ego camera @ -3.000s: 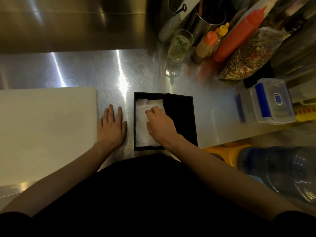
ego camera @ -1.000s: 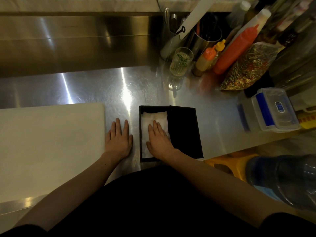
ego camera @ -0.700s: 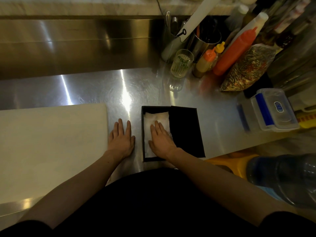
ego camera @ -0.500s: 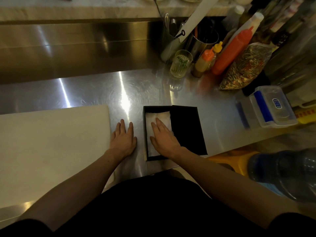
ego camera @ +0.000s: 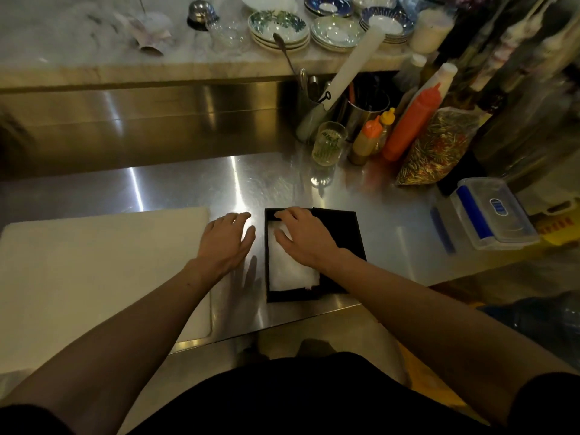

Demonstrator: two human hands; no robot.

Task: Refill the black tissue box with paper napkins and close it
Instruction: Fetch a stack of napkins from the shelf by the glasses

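Right hand [ego camera: 306, 238] lay spread, palm down, inside the open black tissue box [ego camera: 340, 229], fingertips at its far wall. White napkins [ego camera: 287, 270] sat under and behind it. Left hand [ego camera: 226, 240] hovered open just left, beside the white board [ego camera: 94, 265].

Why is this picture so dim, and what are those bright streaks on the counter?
Head view: low, warm light; overhead lamps glare as white streaks on the steel counter, brightest by the left hand. The bottles at top right smear with motion blur, and the wide lens bends the edges. The napkins stay readable.
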